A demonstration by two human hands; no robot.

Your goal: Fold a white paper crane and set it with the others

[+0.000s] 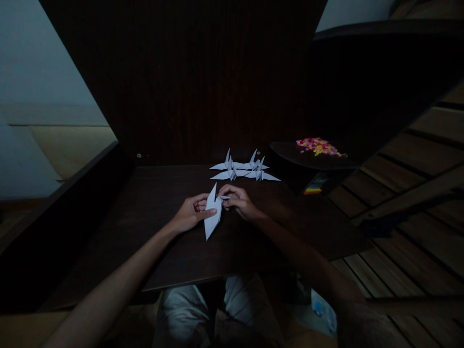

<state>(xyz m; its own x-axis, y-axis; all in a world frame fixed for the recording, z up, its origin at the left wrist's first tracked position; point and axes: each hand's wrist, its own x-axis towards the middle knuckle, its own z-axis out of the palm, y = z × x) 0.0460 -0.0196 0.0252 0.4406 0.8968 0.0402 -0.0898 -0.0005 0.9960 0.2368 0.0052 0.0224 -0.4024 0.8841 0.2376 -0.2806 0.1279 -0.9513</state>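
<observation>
A white folded paper crane (pixel 211 220) is held up above the dark desk, its long points toward and away from me. My left hand (pixel 192 211) grips its body from the left, thumb laid across the front face. On the other side, my right hand (pixel 237 200) pinches a narrow pointed flap of the same crane between thumb and fingers. Just beyond my hands, several finished white paper cranes (pixel 232 175) stand in two rows on the desk, wings spread.
The dark wooden desk (pixel 159 203) has a tall back panel (pixel 188 87) and a raised left side (pixel 72 188). On a rounded shelf (pixel 286 153) at the right lies a heap of small pink, red and yellow pieces (pixel 319 146). Colourful items (pixel 314 184) sit beneath it.
</observation>
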